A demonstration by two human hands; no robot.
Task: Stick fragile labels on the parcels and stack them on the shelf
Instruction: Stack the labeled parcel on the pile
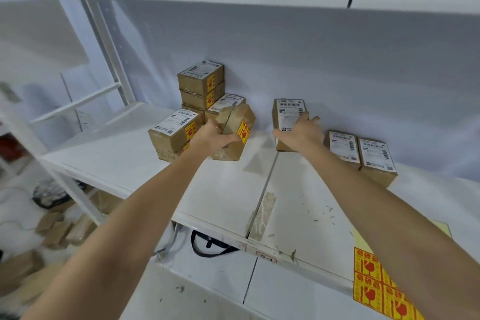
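Our left fingers (230, 138) curl round a tilted brown box (235, 132) on the white shelf (223, 189), beside the stacked boxes (201, 86); our right fingers (309, 121) grip another box (288, 117); sticker sheet (374, 286) lies lower right.

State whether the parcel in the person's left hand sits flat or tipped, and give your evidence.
Tipped. The left hand grips the parcel with its edges slanted against the shelf.

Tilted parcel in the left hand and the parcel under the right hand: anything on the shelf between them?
Head view: nothing; only bare white shelf separates the tilted parcel from the right-hand parcel.
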